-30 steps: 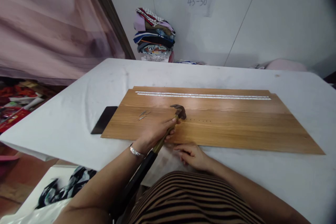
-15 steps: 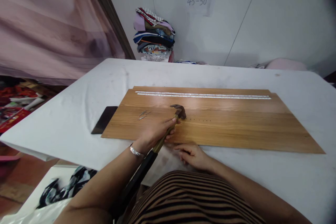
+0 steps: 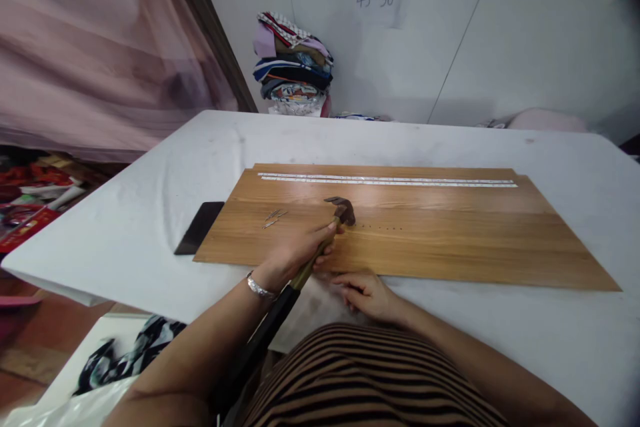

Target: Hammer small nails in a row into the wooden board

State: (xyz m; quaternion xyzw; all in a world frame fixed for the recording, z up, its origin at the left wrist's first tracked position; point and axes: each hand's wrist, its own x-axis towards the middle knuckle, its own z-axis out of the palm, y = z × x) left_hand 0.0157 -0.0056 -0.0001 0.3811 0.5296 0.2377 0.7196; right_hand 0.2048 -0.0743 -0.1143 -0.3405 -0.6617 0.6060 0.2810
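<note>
**Left hand [image 3: 303,250] wraps a dark-headed claw hammer with wooden shaft and black handle [image 3: 283,310], gripping close below the head**

Its fingers curl right round the shaft, the thumb laid along it towards the metal. Loosely bent at the near edge of a long brown wood-grain board [image 3: 475,240], the right hand [image 3: 373,295] shows nothing in its fingers; whether the fingertips pinch something small cannot be told.

The board lies along the near edge of a white-covered table [image 3: 165,197]. Left of the board's middle, the hammer's head stands over it, claw towards the left edge; whether it touches the wood is unclear. Just right of the head runs a short row of small dark dots [image 3: 394,228], nails or holes. Loose thin metal pins [image 3: 271,222] lie towards the left edge, and two white marked strips [image 3: 385,181] follow the far edge.

Holding so high on the shaft should suit light, controlled taps; harder blows would call for a grip further back. The face is best kept square to the wood, the right fingers clear of the striking spot, and the black handle free of the forearm.
</note>
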